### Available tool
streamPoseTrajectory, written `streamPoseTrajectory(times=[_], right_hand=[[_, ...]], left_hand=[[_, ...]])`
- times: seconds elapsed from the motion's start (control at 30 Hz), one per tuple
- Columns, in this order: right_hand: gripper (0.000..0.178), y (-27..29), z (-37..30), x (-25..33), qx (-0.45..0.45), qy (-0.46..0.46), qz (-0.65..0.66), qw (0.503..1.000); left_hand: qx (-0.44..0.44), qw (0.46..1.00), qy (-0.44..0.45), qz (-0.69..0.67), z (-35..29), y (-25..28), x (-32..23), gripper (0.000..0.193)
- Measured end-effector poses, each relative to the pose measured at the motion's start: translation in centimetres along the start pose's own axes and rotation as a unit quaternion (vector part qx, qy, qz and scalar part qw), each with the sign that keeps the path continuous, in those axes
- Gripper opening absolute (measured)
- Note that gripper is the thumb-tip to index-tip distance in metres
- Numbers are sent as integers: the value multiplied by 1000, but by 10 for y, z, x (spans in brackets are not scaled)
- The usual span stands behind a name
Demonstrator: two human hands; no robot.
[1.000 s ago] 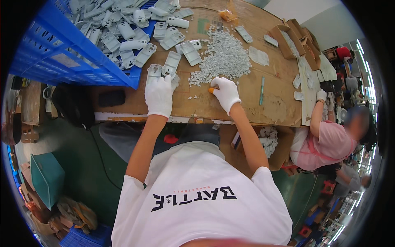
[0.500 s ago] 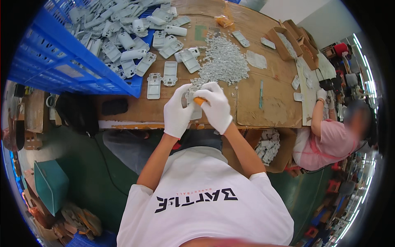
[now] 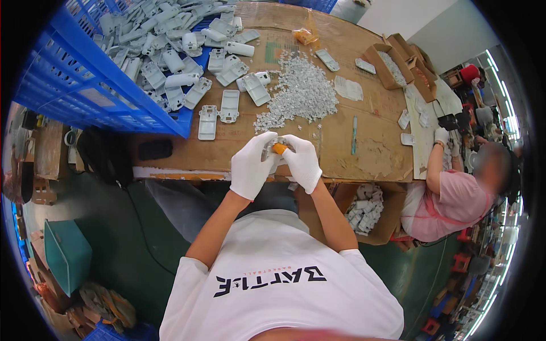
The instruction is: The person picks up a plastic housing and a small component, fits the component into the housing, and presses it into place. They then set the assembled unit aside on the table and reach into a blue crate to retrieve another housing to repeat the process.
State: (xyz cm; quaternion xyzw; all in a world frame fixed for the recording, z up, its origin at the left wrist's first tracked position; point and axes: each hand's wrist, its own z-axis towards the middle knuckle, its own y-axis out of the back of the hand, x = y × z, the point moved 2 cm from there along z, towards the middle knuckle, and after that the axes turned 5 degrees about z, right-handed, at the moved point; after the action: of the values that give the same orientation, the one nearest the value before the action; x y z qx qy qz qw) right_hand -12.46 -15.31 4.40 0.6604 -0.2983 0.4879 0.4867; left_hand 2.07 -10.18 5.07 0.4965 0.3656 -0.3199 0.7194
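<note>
Left hand [image 3: 250, 166] and right hand [image 3: 303, 165], gloved: newly joined, both grasp what appears one pale casing [image 3: 277, 163] near the desk [image 3: 335, 150] edge, narrowing work to one piece.

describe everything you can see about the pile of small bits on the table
The pile of small bits is a loose, low heap of many tiny whitish, shiny pieces, seemingly plastic; their individual shapes are too small to tell. It rests on the brown cardboard-covered tabletop, narrower at the far end, with a ragged edge, stray bits around it and a tail trailing toward the near left. It lies beyond the gloved hands, with a pale casing close by its left side.
</note>
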Motion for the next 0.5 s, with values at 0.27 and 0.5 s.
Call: streamPoseTrajectory(times=[0.27, 0.5], right_hand=[[22, 12, -9, -13, -20, 56, 54, 997], [10, 21, -23, -22, -52, 79, 105, 990]], left_hand=[[-2, 997, -24, 70, -2, -13, -20, 37], [26, 995, -33, 88, -7, -28, -26, 21]])
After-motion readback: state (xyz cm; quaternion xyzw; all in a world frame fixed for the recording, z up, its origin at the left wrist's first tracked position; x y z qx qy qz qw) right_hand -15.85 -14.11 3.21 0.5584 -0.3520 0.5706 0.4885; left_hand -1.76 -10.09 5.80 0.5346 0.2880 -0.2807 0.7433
